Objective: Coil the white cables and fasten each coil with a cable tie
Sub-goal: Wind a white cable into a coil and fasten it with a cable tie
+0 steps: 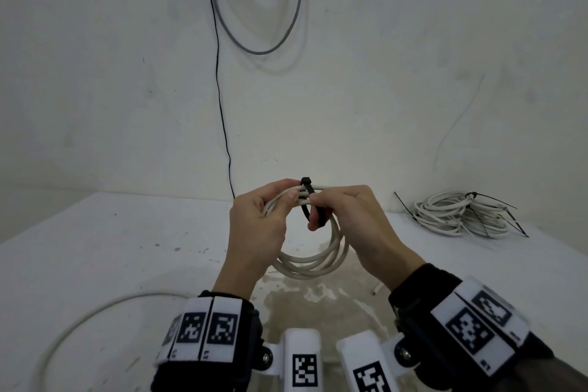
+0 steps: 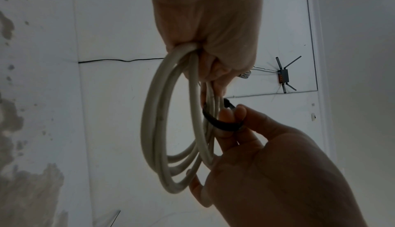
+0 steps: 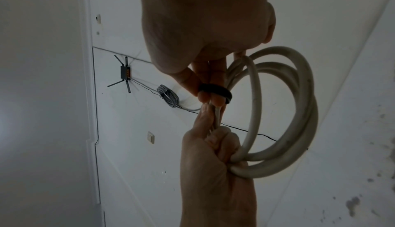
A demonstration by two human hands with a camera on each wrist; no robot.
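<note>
Coil: white cable coil (image 1: 313,243) held mid-frame above the white table (image 1: 95,248), loops hanging below both hands.
Left hand (image 1: 257,226): fingers curled round the coil's top.
Right hand (image 1: 353,219): pinching the black cable tie (image 1: 307,197) wrapped over the strands.
Right edge: tied coils (image 1: 461,215) near the wall.
Lower left: loose white cable (image 1: 79,318).
</note>
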